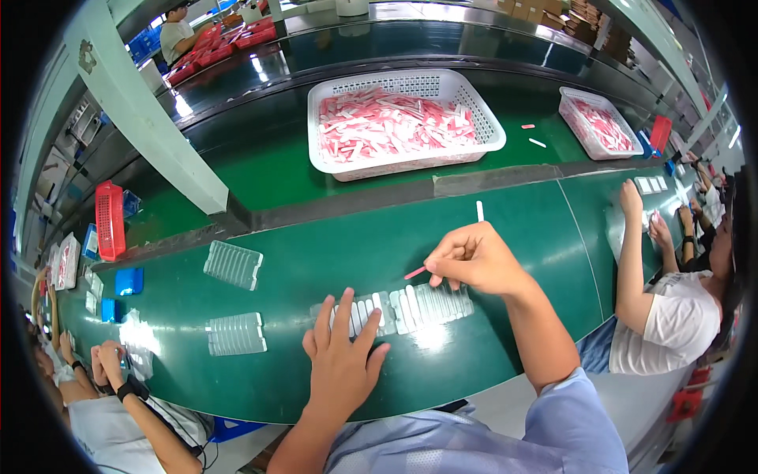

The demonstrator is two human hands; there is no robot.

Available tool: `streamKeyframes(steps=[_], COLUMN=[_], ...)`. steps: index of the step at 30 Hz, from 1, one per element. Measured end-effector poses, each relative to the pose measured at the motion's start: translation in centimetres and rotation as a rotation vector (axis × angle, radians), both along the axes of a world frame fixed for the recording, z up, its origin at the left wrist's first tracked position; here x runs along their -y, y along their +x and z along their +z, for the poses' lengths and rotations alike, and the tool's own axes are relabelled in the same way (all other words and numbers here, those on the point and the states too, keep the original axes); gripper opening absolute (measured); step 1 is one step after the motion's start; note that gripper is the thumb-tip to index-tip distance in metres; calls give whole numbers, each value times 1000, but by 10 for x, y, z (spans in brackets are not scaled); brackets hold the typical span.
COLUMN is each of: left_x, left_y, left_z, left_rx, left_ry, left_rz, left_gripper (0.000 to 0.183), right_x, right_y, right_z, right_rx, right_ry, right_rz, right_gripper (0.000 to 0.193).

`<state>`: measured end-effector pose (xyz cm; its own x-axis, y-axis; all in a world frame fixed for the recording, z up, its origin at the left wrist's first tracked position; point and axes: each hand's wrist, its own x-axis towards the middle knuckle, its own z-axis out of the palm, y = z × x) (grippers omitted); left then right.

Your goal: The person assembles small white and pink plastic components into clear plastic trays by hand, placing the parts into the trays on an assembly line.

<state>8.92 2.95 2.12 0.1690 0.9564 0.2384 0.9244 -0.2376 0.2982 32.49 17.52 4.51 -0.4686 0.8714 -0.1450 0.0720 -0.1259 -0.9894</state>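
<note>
My right hand pinches a small pink strip, shaped like a mini nail file, between thumb and fingertips. It is above a clear ribbed plastic tray whose slots hold several white strips. Spread fingers of my left hand rest on a second clear tray to its left, also with white strips in it; the hand covers part of that tray. A white strip shows just beyond my right hand; whether it lies on the table or is held, I cannot tell.
Two more clear trays lie left on the green table. Beyond the dark ledge stands a white basket heaped with pink and white strips. Co-workers sit at both sides. A slanted post rises at left.
</note>
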Motion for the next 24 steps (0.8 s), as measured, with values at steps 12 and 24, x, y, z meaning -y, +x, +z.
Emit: streamKeyframes(steps=[12,24], left_x=[4,-14], left_y=[-8,21], left_z=[-22,10], left_rx=[3,-73], left_ry=[60,-59], left_rz=[-38,-202], left_gripper=[42,51], right_x=[41,90], right_y=[-11,8], right_z=[13,-40], right_rx=[762,816], right_ry=[833,1017], right_rz=[83,148], right_gripper=[17,40])
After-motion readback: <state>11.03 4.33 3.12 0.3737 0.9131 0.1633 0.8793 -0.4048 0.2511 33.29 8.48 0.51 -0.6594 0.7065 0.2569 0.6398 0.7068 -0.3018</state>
